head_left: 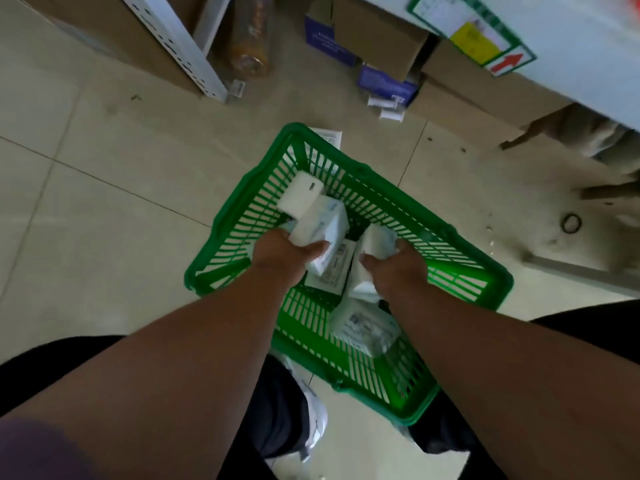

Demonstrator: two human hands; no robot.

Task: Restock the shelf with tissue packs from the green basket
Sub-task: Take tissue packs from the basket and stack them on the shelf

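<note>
A green plastic basket [460,258] stands on the tiled floor below me, with white tissue packs in it. My left hand [282,252] is inside the basket, shut on white tissue packs [320,220] that stick up past my fingers. My right hand [394,268] is also in the basket, shut on another white tissue pack [375,242]. More packs lie loose on the basket's bottom, one [363,329] near the close wall. Another white pack [301,190] leans at the far left side.
A white shelf upright [180,46] stands at the back left, with cardboard boxes [381,32] and blue packages [384,81] on the floor behind the basket. A white counter edge [571,64] with a green-framed sign runs along the right. My shoes [311,420] are just below the basket.
</note>
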